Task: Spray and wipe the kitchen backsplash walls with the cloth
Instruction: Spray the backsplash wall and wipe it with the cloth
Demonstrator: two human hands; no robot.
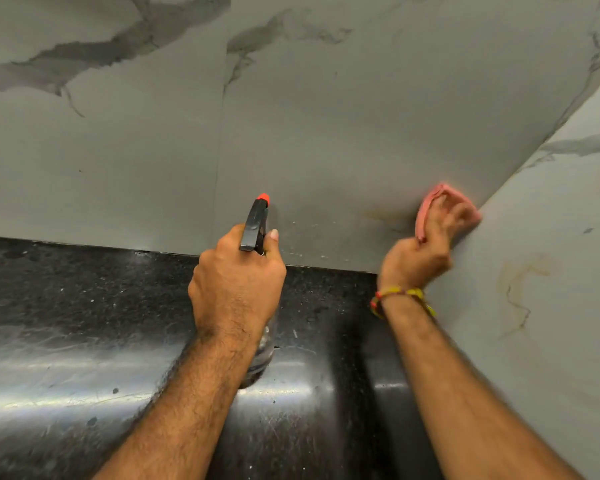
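My left hand grips a spray bottle with a black trigger head and an orange nozzle; the nozzle points at the grey marble backsplash wall just above the counter. The clear bottle body shows below my wrist. My right hand holds a pink cloth bunched in its fingers and presses it into the corner where the back wall meets the right side wall. The right hand is blurred.
A glossy black granite counter runs below the backsplash and reflects light. Brownish stains mark the back wall near the cloth and the right wall. A yellow and red thread band circles my right wrist.
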